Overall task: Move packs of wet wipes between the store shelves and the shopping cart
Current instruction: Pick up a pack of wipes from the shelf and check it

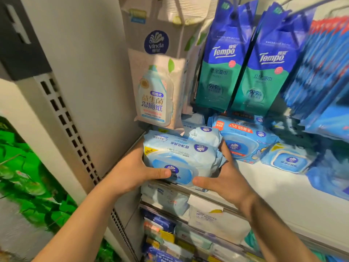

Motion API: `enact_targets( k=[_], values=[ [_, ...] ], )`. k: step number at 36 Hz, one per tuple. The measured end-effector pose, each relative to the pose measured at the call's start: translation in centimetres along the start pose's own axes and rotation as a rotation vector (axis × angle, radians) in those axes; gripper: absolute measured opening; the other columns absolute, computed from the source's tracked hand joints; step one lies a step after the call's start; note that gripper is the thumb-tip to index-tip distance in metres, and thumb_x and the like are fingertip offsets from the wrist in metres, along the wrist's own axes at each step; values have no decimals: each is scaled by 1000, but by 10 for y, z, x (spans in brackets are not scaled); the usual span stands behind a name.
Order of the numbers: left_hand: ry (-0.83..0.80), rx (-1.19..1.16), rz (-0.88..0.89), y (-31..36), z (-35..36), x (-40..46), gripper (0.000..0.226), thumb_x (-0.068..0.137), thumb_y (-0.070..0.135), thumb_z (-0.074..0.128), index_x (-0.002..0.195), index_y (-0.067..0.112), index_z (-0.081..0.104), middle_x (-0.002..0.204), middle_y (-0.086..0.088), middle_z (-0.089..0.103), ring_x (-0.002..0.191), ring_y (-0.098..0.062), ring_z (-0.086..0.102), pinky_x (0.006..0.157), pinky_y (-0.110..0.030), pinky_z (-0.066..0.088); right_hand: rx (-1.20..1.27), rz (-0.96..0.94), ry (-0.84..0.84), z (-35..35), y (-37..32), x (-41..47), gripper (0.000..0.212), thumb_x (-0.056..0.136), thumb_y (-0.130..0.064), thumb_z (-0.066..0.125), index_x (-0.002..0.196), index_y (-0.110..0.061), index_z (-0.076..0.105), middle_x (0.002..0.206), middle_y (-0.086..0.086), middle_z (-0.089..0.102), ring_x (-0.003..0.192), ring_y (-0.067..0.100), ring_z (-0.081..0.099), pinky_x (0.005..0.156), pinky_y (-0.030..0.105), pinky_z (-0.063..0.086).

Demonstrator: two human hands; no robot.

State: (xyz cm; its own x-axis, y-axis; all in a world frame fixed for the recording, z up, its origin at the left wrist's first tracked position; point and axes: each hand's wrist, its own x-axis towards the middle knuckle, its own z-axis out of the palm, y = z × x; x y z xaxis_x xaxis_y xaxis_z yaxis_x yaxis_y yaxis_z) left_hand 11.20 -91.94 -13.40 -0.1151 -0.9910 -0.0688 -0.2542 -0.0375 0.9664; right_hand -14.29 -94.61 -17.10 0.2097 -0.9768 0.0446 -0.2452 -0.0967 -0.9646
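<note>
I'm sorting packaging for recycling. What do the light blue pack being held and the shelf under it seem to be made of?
The light blue pack looks like soft plastic film, slightly glossy: it wrinkles and crimps at the ends. Both the left hand and right hand grip it. The shelf looks like white painted metal, smooth and matte, though that is uncertain.

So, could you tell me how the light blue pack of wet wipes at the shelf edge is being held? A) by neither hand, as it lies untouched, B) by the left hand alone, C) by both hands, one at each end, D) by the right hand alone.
C: the left hand grips the left end of the light blue pack and the right hand grips its right end, above the shelf.
</note>
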Motion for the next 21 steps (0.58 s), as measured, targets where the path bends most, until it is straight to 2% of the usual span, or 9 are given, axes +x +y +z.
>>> enact_targets(
  k=[2,5,7,10,13,15,17,19,21],
  values=[
    [-25,9,-12,-1,-2,1,50,71,6,89,113,22,66,105,16,77,100,-4,73,78,-14,56,-141,-48,27,2,-3,1,136,40,-44,102,153,-37,28,153,-5,44,141,12,44,116,44,41],
    [-53,44,-32,-4,-6,3,58,71,12,90,122,22,63,112,11,77,105,-9,73,88,-23,59,-185,-50,-30,4,-2,2,100,51,-25,102,138,-26,53,137,-10,60,126,3,58,111,36,47],
    [-51,71,-36,-5,-8,3,62,71,19,90,126,23,61,115,11,76,109,-10,72,93,-28,59,-227,-53,-40,6,-2,4,88,52,-36,99,131,-33,61,136,-14,61,127,5,58,112,36,46],
    [7,131,-62,-6,-9,1,53,73,25,87,118,30,59,106,22,76,102,2,71,91,-21,57,-287,-49,-32,11,-7,7,92,47,-56,94,130,-39,60,137,-19,56,129,1,53,114,31,43],
    [174,271,-27,-4,-7,-4,58,78,27,87,119,41,48,106,35,66,95,18,62,80,-2,46,-379,-87,-5,20,-15,8,104,44,-68,85,138,-35,56,141,-14,42,130,-7,35,115,8,25],
    [263,337,-28,-2,-4,-8,65,82,28,84,127,46,41,112,31,59,95,12,59,78,-11,42,-406,-91,-11,25,-20,9,99,48,-66,82,139,-37,55,144,-13,38,132,-7,29,115,6,20],
    [327,372,-28,1,-1,-11,67,85,26,81,140,36,44,121,19,59,104,-4,56,86,-21,40,-378,-78,-30,33,-20,11,95,52,-61,86,139,-35,56,146,-12,40,135,-5,34,117,14,26],
    [365,398,-35,0,0,-12,69,89,26,78,148,23,43,125,11,59,116,-14,58,89,-23,37,-354,-56,-27,40,-19,14,97,52,-59,88,139,-32,55,144,-11,47,131,-4,44,113,16,36],
    [374,404,-84,1,0,-13,62,92,28,74,146,17,46,129,0,63,121,-25,60,86,-25,38,-334,-39,-23,45,-19,18,93,53,-57,90,137,-32,57,141,-10,51,126,-3,50,106,9,39]
  ],
)
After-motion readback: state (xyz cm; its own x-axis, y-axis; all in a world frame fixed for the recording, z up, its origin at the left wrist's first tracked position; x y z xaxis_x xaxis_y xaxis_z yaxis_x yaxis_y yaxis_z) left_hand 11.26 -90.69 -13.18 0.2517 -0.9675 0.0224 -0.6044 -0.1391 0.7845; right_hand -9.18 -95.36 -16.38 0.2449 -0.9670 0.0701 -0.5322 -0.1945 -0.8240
